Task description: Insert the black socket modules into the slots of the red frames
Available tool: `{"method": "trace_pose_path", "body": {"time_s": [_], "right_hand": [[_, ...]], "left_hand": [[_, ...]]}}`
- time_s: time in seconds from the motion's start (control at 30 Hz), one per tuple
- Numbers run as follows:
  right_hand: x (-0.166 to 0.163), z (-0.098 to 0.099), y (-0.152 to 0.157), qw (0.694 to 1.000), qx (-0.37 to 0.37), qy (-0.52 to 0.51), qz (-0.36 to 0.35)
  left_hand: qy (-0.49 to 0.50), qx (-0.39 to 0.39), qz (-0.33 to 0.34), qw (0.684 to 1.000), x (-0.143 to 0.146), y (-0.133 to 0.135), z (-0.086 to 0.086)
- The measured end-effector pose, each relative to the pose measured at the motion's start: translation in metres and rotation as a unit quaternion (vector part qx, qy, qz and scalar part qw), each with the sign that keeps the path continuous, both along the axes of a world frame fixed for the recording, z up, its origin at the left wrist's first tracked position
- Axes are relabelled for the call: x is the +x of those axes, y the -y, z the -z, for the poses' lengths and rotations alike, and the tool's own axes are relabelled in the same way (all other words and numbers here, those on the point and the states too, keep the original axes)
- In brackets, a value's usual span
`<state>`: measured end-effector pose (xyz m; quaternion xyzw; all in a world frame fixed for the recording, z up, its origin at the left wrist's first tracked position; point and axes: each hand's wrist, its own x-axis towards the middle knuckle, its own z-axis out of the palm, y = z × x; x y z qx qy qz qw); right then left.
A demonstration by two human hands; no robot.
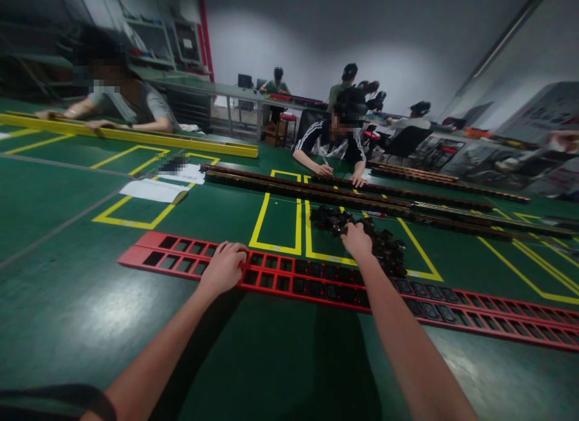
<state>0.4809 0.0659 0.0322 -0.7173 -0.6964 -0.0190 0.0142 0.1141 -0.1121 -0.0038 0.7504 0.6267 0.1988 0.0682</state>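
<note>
A long red strip [149, 261] with two rows of rectangular slots lies across the green table in front of me. Its left slots are empty and black parts fill those toward the right. My left hand [224, 267] rests on the strip with its fingers curled over the far edge. My right hand [357, 239] reaches past the strip into a pile of small black parts [384, 246]; its fingers are bent down among them and what they hold is hidden.
Long dark rails [316, 192] lie across the table beyond the pile. A yellow rail [136, 136] runs at the far left, where a person leans on it. Another person works on the dark rails opposite. White papers [154, 190] lie inside yellow floor-style markings. More people sit at benches behind.
</note>
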Motion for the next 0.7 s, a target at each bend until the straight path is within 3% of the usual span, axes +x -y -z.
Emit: {"method": "trace_pose_path", "body": {"time_s": [0.1, 0.2, 0.4, 0.57, 0.7], "right_hand": [[-0.005, 0.0, 0.01, 1.0, -0.005, -0.028, -0.009], [-0.018, 0.004, 0.034, 0.99, 0.053, -0.127, -0.024], [-0.069, 0.021, 0.107, 0.903, 0.191, -0.328, -0.199], [-0.088, 0.022, 0.134, 0.877, 0.171, -0.332, -0.302], [-0.086, 0.023, 0.132, 0.872, 0.156, -0.357, -0.297]], "left_hand": [[0.0, -0.003, 0.0, 1.0, 0.0, 0.0, -0.001], [0.0, -0.009, -0.004, 1.0, 0.0, 0.0, -0.002], [-0.01, -0.001, -0.001, 1.0, -0.001, 0.0, 0.001], [-0.021, 0.002, -0.001, 1.0, -0.002, -0.001, 0.004], [-0.017, -0.008, -0.001, 1.0, -0.002, -0.001, 0.003]]}}
